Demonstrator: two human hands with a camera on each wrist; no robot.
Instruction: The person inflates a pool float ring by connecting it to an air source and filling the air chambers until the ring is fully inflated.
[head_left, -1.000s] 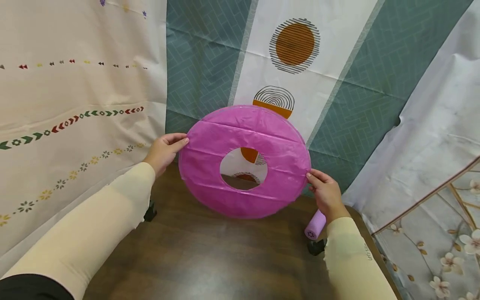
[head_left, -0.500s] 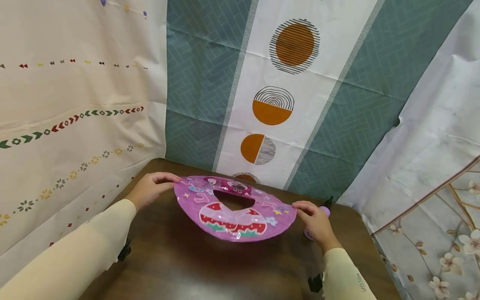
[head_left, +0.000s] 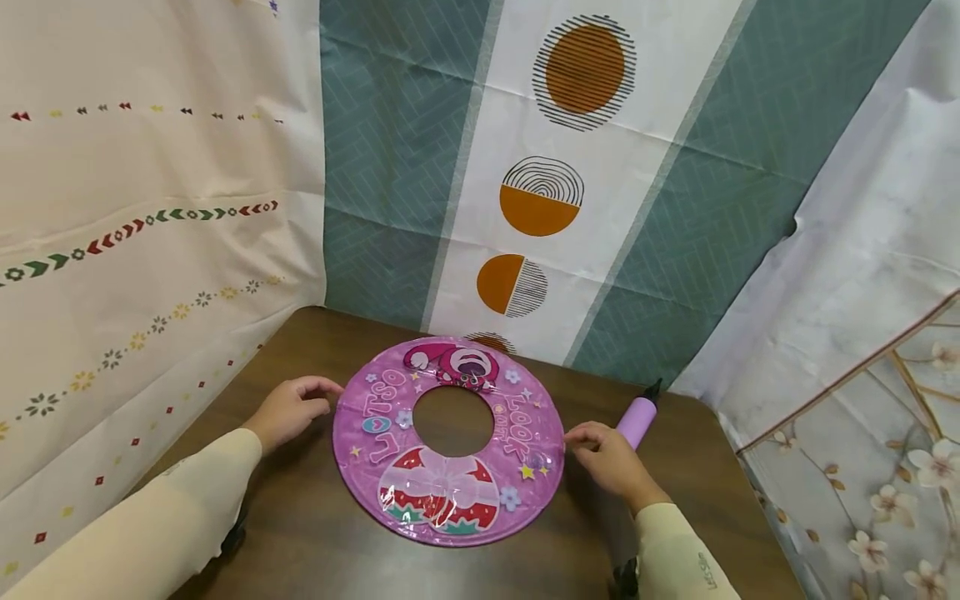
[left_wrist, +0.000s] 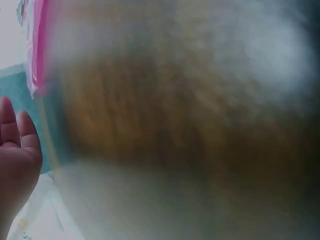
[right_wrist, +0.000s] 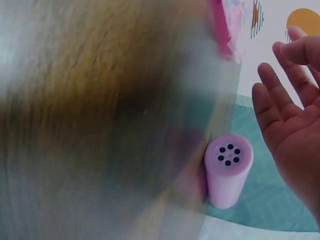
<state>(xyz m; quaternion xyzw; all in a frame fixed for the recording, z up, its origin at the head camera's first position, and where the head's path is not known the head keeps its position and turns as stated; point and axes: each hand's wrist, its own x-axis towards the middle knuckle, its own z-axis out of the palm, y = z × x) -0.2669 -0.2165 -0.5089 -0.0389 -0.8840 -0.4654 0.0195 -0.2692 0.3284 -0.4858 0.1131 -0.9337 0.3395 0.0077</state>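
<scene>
A flat pink swim ring (head_left: 450,433) with a cartoon bear, strawberries and lettering lies face up on the brown table (head_left: 315,533). At its left rim is my left hand (head_left: 296,408), fingertips right by the edge and gripping nothing. On the opposite side my right hand (head_left: 607,458) has its fingertips at the right rim, fingers loosely bent. Both wrist views show the hands with relaxed fingers, the left hand (left_wrist: 20,150) and right hand (right_wrist: 295,110) apart from the pink edge. Behind the right hand lies a lavender air pump (head_left: 637,421) with a black nozzle; its holed end (right_wrist: 229,156) faces the right wrist camera.
A patterned cream cloth (head_left: 165,250) hangs at the left, and a green and white curtain (head_left: 390,167) along the back. White floral cloth (head_left: 862,333) covers the right side. Black clips (head_left: 626,575) sit near both forearms.
The swim ring has gone from being held up, plain side showing, to lying flat with its printed side up. Both hands came down with it and let go of its rim.
</scene>
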